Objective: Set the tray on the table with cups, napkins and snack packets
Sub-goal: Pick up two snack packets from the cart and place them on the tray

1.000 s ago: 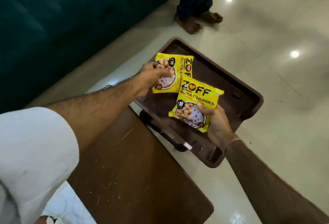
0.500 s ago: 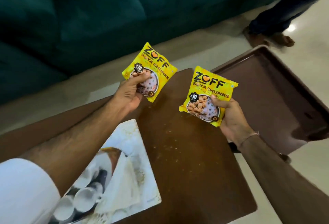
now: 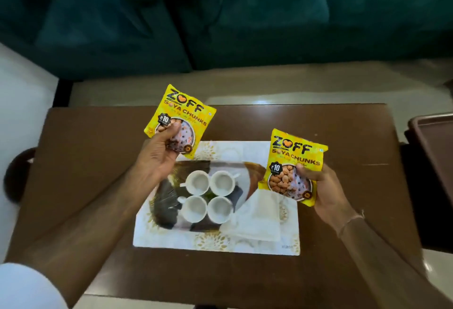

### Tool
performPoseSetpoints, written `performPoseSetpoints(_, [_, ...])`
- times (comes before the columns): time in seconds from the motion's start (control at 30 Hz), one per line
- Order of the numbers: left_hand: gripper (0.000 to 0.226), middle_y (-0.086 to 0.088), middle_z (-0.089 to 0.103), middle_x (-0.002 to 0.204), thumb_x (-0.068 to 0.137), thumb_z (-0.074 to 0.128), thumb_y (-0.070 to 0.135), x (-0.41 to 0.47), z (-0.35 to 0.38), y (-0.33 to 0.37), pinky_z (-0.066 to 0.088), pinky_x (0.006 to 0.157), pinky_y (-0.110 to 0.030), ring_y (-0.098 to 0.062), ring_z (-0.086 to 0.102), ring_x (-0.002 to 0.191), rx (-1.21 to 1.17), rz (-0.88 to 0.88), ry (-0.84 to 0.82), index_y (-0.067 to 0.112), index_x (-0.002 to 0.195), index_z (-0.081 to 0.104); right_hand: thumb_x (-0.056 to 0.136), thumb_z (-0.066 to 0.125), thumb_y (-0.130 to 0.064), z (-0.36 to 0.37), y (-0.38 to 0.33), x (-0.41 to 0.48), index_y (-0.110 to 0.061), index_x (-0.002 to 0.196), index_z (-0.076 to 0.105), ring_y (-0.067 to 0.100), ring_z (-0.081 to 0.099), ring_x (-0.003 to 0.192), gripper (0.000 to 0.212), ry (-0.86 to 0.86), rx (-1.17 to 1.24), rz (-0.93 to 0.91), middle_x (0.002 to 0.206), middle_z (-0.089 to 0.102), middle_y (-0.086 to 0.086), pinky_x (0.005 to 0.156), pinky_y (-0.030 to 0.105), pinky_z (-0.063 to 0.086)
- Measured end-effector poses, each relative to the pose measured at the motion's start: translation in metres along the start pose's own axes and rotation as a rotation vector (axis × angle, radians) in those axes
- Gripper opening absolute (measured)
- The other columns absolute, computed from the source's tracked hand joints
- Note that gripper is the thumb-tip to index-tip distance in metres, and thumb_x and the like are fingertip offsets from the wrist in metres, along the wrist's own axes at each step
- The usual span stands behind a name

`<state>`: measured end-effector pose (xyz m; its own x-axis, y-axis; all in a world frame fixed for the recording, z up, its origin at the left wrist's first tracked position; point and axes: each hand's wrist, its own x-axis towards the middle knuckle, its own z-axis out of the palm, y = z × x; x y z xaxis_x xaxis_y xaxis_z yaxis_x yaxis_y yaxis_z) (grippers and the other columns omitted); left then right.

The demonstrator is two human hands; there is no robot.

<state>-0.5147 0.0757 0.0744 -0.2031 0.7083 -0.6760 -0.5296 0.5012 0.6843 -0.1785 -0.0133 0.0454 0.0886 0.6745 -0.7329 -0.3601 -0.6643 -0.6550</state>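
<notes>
a: the two snack packets (image 3: 180,122) (image 3: 293,167) look like glossy plastic film, yellow and a little crinkled.

b: and the table (image 3: 93,151)?

a: brown wood, smooth with a dull sheen, faintly scuffed. the tray (image 3: 289,247) on it has a smooth printed surface, white with gold pattern, semi-gloss.

b: the cups (image 3: 208,196)?

a: white, smooth, ceramic by the look. the napkins (image 3: 257,223) beside them seem soft matt paper or cloth; i cannot tell which.

b: behind?

a: the sofa (image 3: 245,14) is dark green cloth, matt, velvety. the floor (image 3: 245,88) is polished and shiny.
</notes>
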Motion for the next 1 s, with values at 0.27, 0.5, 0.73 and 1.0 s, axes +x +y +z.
performPoseSetpoints(0.27, [0.022, -0.003, 0.077, 0.078, 0.089, 0.069, 0.006, -0.030, -0.117, -0.018, 0.060, 0.055, -0.031, -0.016, 0.076, 0.071, -0.103, -0.092, 0.208, 0.017, 0.070, 0.067, 0.089, 0.065, 0.001, 0.020, 0.074, -0.026, -0.008, 0.121, 0.067, 0.041, 0.069, 0.108, 0.034, 0.137, -0.161, -0.025, 0.117, 0.073, 0.019, 0.095, 0.057, 0.053])
performPoseSetpoints(0.5, [0.013, -0.012, 0.071, 0.101, 0.085, 0.075, 0.006, -0.052, -0.162, -0.069, 0.058, 0.063, -0.036, -0.028, 0.070, 0.093, -0.096, -0.154, 0.375, 0.004, 0.095, 0.066, 0.088, 0.069, 0.000, 0.017, 0.108, -0.040, -0.007, 0.122, 0.063, 0.043, 0.067, 0.109, 0.035, 0.243, -0.309, -0.118, 0.116, 0.071, 0.020, 0.100, 0.065, 0.047])
performPoseSetpoints(0.73, [0.023, -0.021, 0.067, 0.121, 0.087, 0.073, 0.003, -0.059, -0.159, -0.102, 0.055, 0.089, -0.047, -0.036, 0.064, 0.116, -0.137, -0.174, 0.389, 0.003, 0.108, 0.065, 0.089, 0.070, -0.003, 0.036, 0.107, -0.035, -0.010, 0.125, 0.059, 0.036, 0.067, 0.111, 0.039, 0.235, -0.365, -0.164, 0.117, 0.071, 0.013, 0.100, 0.054, 0.051])
performPoseSetpoints(1.0, [0.038, -0.016, 0.071, 0.114, 0.074, 0.087, 0.017, -0.053, -0.159, -0.113, 0.060, 0.072, -0.042, -0.034, 0.068, 0.107, 0.003, -0.165, 0.502, 0.006, 0.104, 0.067, 0.090, 0.074, -0.023, 0.051, 0.114, -0.032, -0.019, 0.117, 0.057, 0.030, 0.066, 0.102, 0.032, 0.301, -0.629, -0.209, 0.107, 0.069, 0.003, 0.090, 0.043, 0.054])
